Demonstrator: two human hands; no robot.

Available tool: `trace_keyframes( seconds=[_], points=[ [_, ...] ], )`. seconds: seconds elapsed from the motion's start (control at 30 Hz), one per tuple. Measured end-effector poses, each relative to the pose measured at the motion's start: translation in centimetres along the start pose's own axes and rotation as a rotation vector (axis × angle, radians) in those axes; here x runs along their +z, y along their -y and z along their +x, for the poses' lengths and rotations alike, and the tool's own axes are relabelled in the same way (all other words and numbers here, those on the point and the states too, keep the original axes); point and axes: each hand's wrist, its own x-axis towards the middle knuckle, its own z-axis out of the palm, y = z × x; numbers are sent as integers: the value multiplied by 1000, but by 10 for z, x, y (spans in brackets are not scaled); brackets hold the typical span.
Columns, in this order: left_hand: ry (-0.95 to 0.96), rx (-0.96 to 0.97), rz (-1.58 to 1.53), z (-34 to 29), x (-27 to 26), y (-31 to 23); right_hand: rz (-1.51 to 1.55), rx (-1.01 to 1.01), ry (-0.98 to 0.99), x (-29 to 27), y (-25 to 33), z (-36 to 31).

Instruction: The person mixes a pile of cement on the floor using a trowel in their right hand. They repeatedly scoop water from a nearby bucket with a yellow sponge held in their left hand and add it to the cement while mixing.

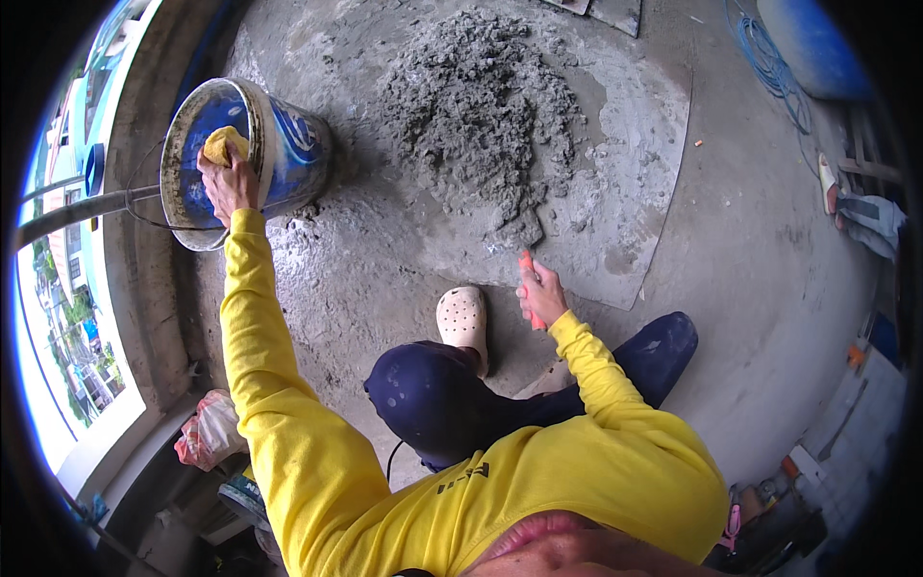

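Note:
My left hand (231, 186) reaches out to the left, its fingers closed around a yellow sponge (225, 144) at the mouth of a blue bucket (300, 144). The bucket's rim is smeared with dried grey mortar, and its mouth faces me. In front of my knees, my right hand (544, 294) grips the orange handle of a trowel (526, 263). Its blade points away toward the near edge of a heap of wet grey mortar (481, 111) and seems covered by it.
The mortar lies on a thin grey sheet (635, 231) on the concrete floor. A blue drum (817, 43) and coiled blue hose (769, 62) stand far right. A plastic bag (210, 430) sits lower left, by the wall opening. Tools (769, 500) clutter the lower right.

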Motion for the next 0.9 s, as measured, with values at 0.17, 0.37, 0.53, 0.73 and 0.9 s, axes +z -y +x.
trace_keyframes(
  seconds=[0.17,0.37,0.53,0.73,0.9],
  points=[
    [-8,29,-14,2,5,-14,213,-179,54,85,108,131],
    [-4,-18,15,-6,-3,-16,227,-221,216,61,168,128],
    [-1,-35,34,-3,-13,-6,-650,-557,-223,35,153,81],
    [36,-9,38,-11,2,-37,-1504,-663,-597,-18,181,170],
    [-20,-9,69,-5,-22,-1,-1654,-542,-423,-18,119,91]
  ],
)
